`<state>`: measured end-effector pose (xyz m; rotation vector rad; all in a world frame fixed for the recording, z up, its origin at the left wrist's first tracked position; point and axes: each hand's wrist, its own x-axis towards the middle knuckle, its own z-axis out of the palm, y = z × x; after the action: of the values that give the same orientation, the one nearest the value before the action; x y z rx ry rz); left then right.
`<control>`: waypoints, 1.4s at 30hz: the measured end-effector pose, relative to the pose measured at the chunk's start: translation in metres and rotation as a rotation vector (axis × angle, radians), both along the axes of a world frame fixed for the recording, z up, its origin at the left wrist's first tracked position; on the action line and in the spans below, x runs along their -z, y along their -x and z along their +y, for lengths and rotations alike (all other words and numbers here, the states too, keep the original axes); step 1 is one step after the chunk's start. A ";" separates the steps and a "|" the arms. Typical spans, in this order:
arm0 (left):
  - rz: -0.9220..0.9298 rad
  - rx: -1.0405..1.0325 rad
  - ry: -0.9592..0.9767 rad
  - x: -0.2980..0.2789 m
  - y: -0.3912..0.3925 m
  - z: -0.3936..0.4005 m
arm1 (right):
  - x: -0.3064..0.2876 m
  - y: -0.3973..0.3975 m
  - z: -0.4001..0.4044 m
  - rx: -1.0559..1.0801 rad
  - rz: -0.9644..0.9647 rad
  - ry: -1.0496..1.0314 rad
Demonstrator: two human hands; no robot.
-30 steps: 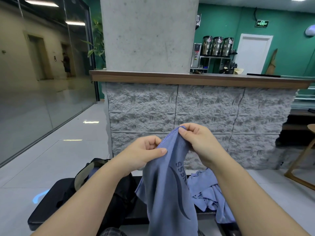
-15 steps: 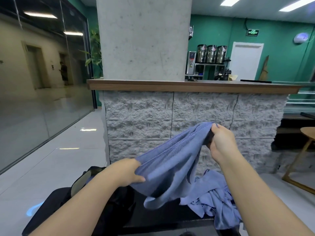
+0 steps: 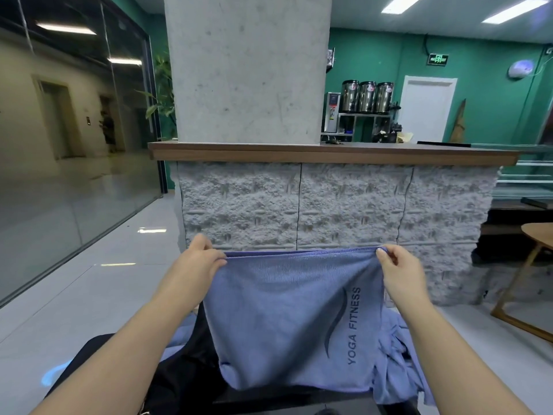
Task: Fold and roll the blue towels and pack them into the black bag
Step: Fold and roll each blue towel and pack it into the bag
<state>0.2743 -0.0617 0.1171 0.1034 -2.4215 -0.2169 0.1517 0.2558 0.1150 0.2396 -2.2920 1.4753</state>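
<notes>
Towel (image 3: 287, 319), blue, printed "YOGA FITNESS" beside a curved dark logo, held up and stretched flat in front of stone-faced counter (image 3: 338, 211). Doubled over: two hemmed edges aligned along the taut top line, fold hanging at the bottom. Left hand (image 3: 199, 262) pinching upper left corner between thumb and curled fingers. Right hand (image 3: 399, 271) pinching upper right corner likewise, thumbnail visible at the hem. Hands well apart, level with each other, both forearms extended forward.

Heap of further blue towels (image 3: 398, 363) lying crumpled on black bench (image 3: 299, 398), below and right of the held towel, partly hidden behind it. Black bag (image 3: 185, 375) on the bench to the left, beneath the left forearm, mostly covered by the arm and the hanging towel; whether open or closed cannot be told. Strip of blue fabric visible at the bag's upper edge.

Concrete pillar (image 3: 245, 70) rising from the wooden countertop. Three metal urns (image 3: 366, 96) on a shelf against the green wall. Wooden table (image 3: 538, 238) at far right.
</notes>
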 end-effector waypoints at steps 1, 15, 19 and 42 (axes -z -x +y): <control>0.007 -0.011 -0.058 0.001 0.001 -0.002 | 0.001 0.000 0.000 -0.006 -0.017 0.005; -0.423 -0.142 0.125 0.022 -0.002 -0.018 | 0.029 -0.002 -0.012 -0.075 -0.185 -0.251; -0.295 -0.067 0.073 0.028 0.001 -0.033 | 0.023 0.000 -0.018 -0.056 -0.157 -0.190; 0.021 0.146 -0.849 0.014 -0.026 -0.041 | 0.015 0.001 -0.010 -0.012 -0.128 -0.040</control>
<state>0.2999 -0.1031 0.1034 0.2968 -2.1558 -1.2866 0.1509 0.2463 0.0998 0.1757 -2.4266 1.4918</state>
